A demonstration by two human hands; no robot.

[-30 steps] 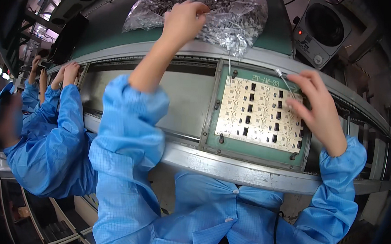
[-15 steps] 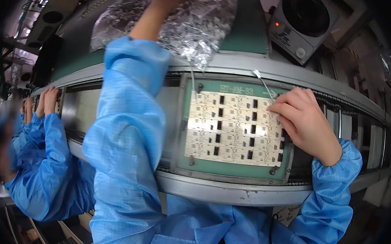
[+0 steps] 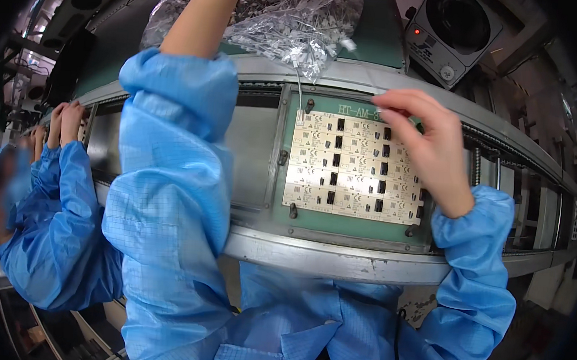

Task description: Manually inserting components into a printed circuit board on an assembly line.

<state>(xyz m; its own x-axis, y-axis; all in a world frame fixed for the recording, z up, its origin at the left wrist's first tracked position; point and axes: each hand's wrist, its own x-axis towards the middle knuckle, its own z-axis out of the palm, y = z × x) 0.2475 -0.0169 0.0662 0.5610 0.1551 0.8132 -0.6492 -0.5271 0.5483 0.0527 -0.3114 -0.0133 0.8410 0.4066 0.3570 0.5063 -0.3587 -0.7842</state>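
My right hand (image 3: 432,140) is closed in a pinch on a thin cable with a white plug (image 3: 348,44), blurred by motion, over the upper right of the board panel. My left forearm (image 3: 202,20) reaches up across the plastic bag and out past the top edge, so the left hand cannot be seen. Below my right hand is a panel of white printed circuit boards (image 3: 360,165) with black parts, set in a green fixture (image 3: 349,226). Another thin cable (image 3: 300,84) hangs from near the bag to the panel's upper left corner.
A clear plastic bag (image 3: 299,33) full of white-ended cables lies beyond the metal rail (image 3: 369,78). A boxy machine with a round black fan opening (image 3: 456,28) stands far right. At left, a blue-sleeved co-worker's hands (image 3: 72,121) rest along the line.
My right hand has moved up and left from the panel's right side, swinging the cable's white plug away toward the bag. My left hand has gone beyond the top edge. The view has shifted slightly.
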